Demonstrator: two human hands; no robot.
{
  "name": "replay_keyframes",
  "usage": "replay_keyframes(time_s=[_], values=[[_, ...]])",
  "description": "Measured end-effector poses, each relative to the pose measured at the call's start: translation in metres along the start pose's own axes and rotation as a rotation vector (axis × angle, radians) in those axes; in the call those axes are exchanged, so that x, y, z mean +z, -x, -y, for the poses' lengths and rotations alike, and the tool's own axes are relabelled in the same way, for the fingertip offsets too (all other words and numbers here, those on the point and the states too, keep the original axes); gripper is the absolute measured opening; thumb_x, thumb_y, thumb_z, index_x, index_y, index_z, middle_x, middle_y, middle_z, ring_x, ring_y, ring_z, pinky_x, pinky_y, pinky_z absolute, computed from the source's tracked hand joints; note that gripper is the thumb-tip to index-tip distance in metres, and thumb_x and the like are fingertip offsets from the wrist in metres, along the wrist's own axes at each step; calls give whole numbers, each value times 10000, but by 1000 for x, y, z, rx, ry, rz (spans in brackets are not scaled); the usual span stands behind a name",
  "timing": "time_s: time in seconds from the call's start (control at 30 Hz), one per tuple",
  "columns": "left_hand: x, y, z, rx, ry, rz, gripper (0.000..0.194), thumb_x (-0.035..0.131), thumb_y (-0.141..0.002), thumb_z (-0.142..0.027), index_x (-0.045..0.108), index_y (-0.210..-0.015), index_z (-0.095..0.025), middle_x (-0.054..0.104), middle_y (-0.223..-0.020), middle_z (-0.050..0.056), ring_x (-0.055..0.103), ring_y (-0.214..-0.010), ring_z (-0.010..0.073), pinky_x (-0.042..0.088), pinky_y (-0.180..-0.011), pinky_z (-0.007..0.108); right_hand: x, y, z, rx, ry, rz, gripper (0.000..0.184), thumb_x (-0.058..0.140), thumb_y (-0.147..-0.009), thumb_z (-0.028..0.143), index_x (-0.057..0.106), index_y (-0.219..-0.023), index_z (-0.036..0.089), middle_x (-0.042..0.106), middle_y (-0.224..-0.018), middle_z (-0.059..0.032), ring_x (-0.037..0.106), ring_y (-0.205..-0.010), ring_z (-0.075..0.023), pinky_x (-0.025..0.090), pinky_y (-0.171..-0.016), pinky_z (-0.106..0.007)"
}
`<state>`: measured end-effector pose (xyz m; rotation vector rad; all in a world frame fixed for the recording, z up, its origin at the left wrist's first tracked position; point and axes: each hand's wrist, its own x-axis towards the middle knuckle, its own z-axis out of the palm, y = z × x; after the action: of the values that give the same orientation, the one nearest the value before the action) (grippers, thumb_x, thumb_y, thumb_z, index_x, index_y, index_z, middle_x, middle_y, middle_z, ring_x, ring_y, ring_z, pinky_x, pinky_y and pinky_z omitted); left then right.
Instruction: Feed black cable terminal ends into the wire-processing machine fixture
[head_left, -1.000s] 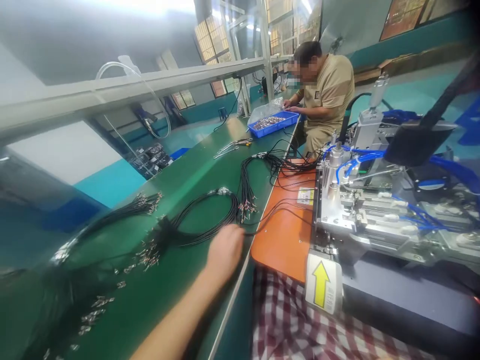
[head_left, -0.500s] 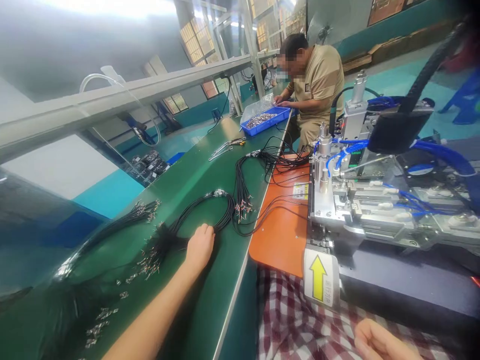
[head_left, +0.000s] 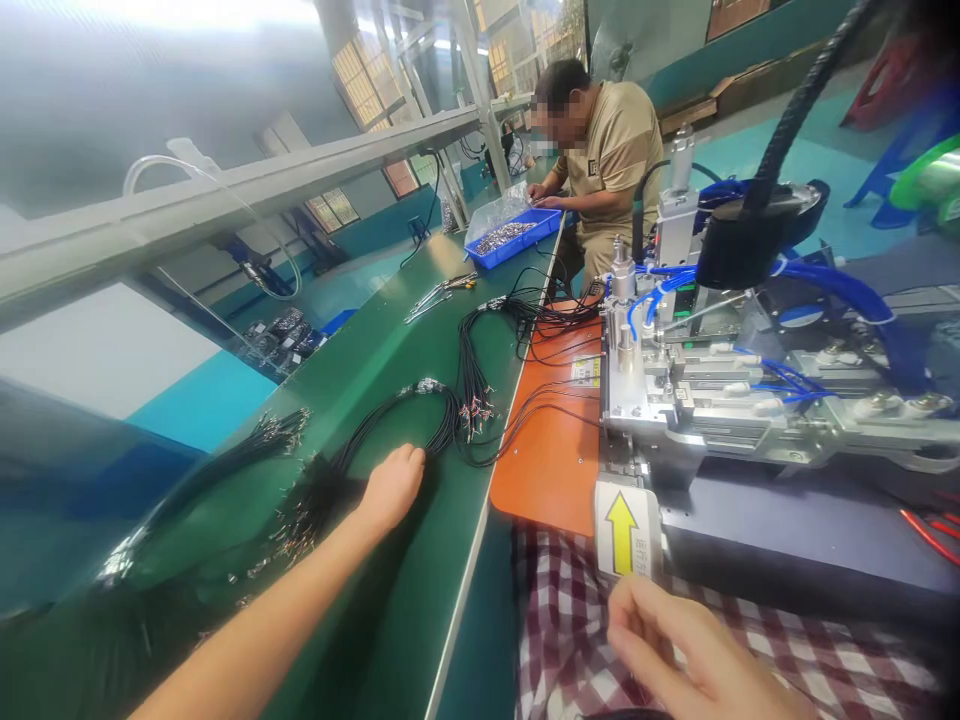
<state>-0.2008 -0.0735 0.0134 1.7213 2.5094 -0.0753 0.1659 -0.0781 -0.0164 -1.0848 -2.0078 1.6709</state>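
Observation:
On the green bench, a coiled loop of black cables (head_left: 442, 425) lies with its bare wire ends bunched at the left. My left hand (head_left: 394, 485) is closed on the near side of this loop, its fingertips hidden behind the knuckles. My right hand (head_left: 675, 635) hovers over the checkered cloth (head_left: 555, 620), just below the yellow arrow label (head_left: 621, 530). Its fingers are loosely curled with a gap to the thumb, and I see nothing in them.
More black cables (head_left: 472, 370) run across an orange board (head_left: 547, 470) toward a metal machine (head_left: 675, 400) at the right. Another cable bundle (head_left: 225, 465) lies left. Farther up the bench are hand tools (head_left: 439, 295), a blue tray (head_left: 517, 240) of small metal parts and a seated co-worker (head_left: 607, 150).
My right hand has come up and left from the lower edge, toward the arrow label. My left hand stays at the cable loop. The whole view has shifted slightly.

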Motion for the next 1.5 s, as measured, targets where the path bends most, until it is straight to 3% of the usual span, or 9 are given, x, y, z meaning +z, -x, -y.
replay_keyframes(time_s=[0.23, 0.43, 0.7, 0.83, 0.97, 1.07, 1.23, 1.37, 1.5], values=[[-56, -3, -33, -22, 561, 113, 399, 508, -841, -194, 499, -1240, -193, 620, -730, -9, 635, -647, 172, 516, -669, 329, 7, -22, 31, -33, 11, 117, 158, 467, -904, 320, 545, -807, 222, 576, -713, 18, 539, -677, -147, 423, -636, -253], [-76, -4, -87, 75, 1183, 332, 417, 446, -850, -263, 548, -1216, -92, 602, -1253, 181, 637, -1084, 239, 521, -931, 382, 47, -65, 56, 13, -623, 238, 566, 480, -876, 605, 452, -1244, 176, 553, -1262, -125, 530, -1178, -213, 401, -975, -341], [-66, 14, -120, -118, 1936, 42, 469, 442, -788, -8, 482, -1254, -47, 598, -1248, 186, 611, -1142, 206, 488, -1003, 321, 69, -68, 60, 72, -838, 221, 649, 716, -736, 507, 444, -1235, 194, 553, -1269, -135, 500, -1219, -230, 410, -949, -352], [-53, 19, -96, 39, 1621, 66, 287, 533, -830, -147, 576, -1114, -138, 647, -1145, 110, 641, -1043, 215, 498, -956, 353, 23, -52, 49, 102, -764, 667, 234, 586, -831, 344, 518, -969, 168, 594, -606, 33, 621, -626, -144, 443, -644, -267], [-29, 38, -68, 197, 654, 128, 293, 529, -854, -438, 680, -957, -210, 656, -833, 61, 626, -760, 226, 519, -762, 380, -30, -21, 29, 115, -272, 318, 190, 420, -925, 251, 590, -955, 171, 613, -642, 14, 590, -636, -122, 427, -635, -235], [-14, 57, -91, 317, 208, -85, 312, 588, -774, -471, 724, -931, -238, 656, -886, 116, 608, -856, 328, 481, -792, 483, -39, -14, 28, 72, 25, 165, 271, 372, -943, 239, 633, -891, 188, 644, -662, 2, 594, -575, -123, 432, -603, -238], [-7, 68, -142, 611, 506, 171, 279, 441, -901, -351, 631, -1088, -269, 706, -892, 59, 644, -779, 224, 503, -713, 309, -56, -26, 35, -89, 149, 104, 184, 482, -908, 269, 646, -970, 212, 712, -809, -18, 649, -706, -172, 452, -668, -271], [-3, 56, -126, 497, 612, 114, 239, 437, -923, -355, 646, -951, -244, 695, -805, 23, 624, -684, 176, 466, -636, 230, -96, -24, 12, 13, 99, -227, 293, 466, -932, 397, 645, -1056, 202, 705, -1012, -60, 636, -957, -234, 457, -810, -340], [0, 53, -111, 467, 629, 111, 214, 479, -907, -372, 638, -963, -240, 679, -771, 5, 596, -623, 154, 448, -603, 211, -89, -29, -2, 38, -92, -177, 283, 480, -923, 404, 636, -1007, 182, 692, -913, -39, 639, -858, -189, 471, -749, -301]])
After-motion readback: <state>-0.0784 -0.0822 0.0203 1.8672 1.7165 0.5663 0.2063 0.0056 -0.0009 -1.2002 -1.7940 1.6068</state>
